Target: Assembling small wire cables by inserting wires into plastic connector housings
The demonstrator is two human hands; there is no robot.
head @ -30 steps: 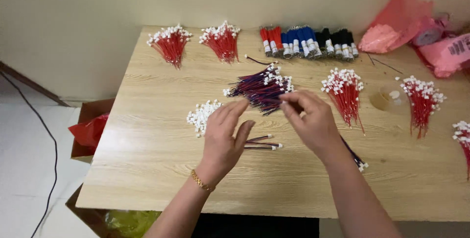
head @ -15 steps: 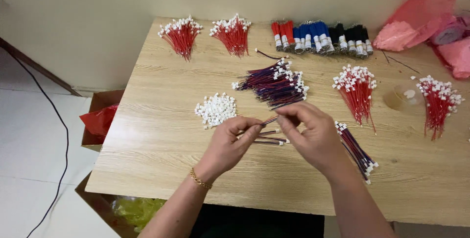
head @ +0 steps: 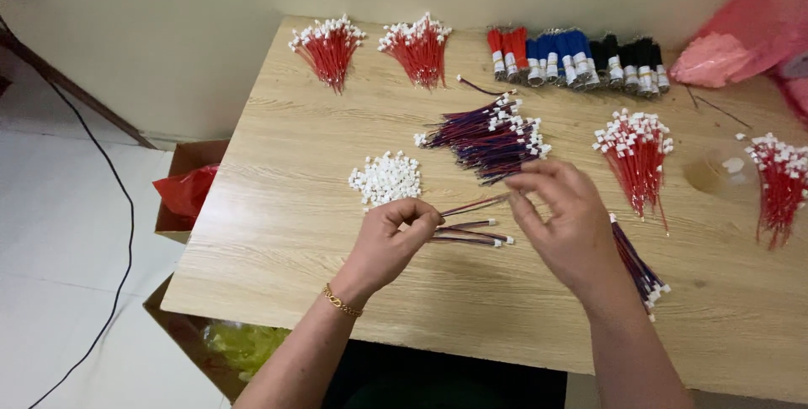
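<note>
The light wooden table [head: 278, 207] carries the stock: red wire bundles [head: 330, 49] with white plugs along the far edge and right side, a row of red, blue and black spools [head: 581, 60], and a pink plastic bag [head: 741, 34] at the far right corner. Mid-table lies a heap of red-and-blue wire leads [head: 488, 135], with a small pile of loose white connector housings [head: 385, 178] just beside it to the left.

The right hand [head: 568, 224] and left hand [head: 391, 241] hold one thin red-and-blue lead [head: 473, 204] stretched between them, just above the table. The left fingertips are pinched narrow on its near end; the right fingers are curled about the far end (the exact pinch is hidden behind the fingers). A few finished leads [head: 471, 236] lie on the table just beneath.

Such a lead looks featherlight and limp, likely to sag or kink; it is best taken close to the end, by the insulation or the plug.
</note>
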